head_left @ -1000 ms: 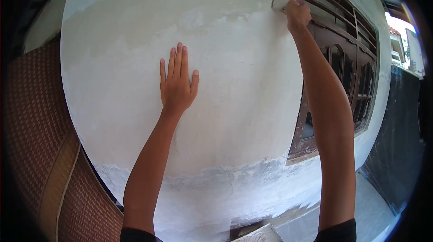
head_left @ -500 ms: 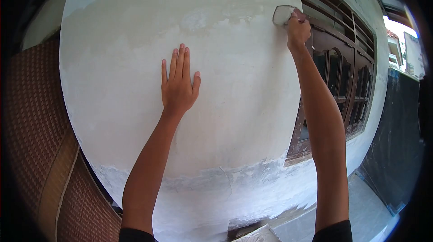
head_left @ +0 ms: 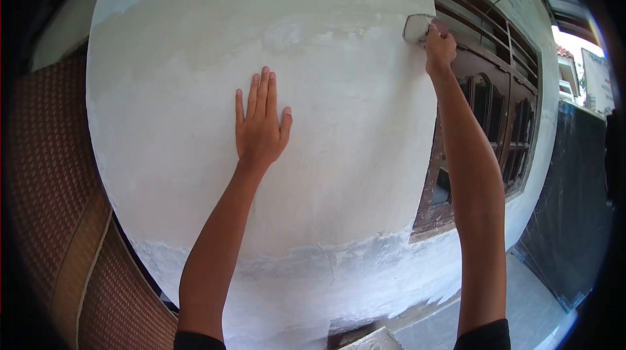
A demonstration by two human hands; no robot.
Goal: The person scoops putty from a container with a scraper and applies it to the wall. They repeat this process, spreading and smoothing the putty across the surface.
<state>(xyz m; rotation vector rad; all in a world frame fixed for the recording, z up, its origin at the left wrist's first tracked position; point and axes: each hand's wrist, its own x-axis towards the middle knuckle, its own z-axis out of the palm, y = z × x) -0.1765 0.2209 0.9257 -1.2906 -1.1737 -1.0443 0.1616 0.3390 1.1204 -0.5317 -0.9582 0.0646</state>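
Observation:
Before me is a whitish plastered wall (head_left: 339, 154) with a darker, damp-looking band across its upper part. My left hand (head_left: 262, 118) lies flat on the wall, fingers stretched upward and thumb apart, holding nothing. High on the right, my right hand (head_left: 441, 50) grips the brownish handle of a putty knife (head_left: 416, 29). Its broad, pale-smeared blade is against the wall near the edge by the window. The fingers wrap round the handle and hide part of it.
A brown wooden window (head_left: 486, 102) with bars above it adjoins the wall on the right. Brown woven panels (head_left: 45, 174) stand at the left. A dark sheet (head_left: 567, 206) hangs at far right. Below, a pale-smeared board (head_left: 375, 340) shows at the bottom edge.
My right hand and the putty knife have shifted slightly right and down, closer to the window edge. My left hand stays flat at nearly the same spot on the wall.

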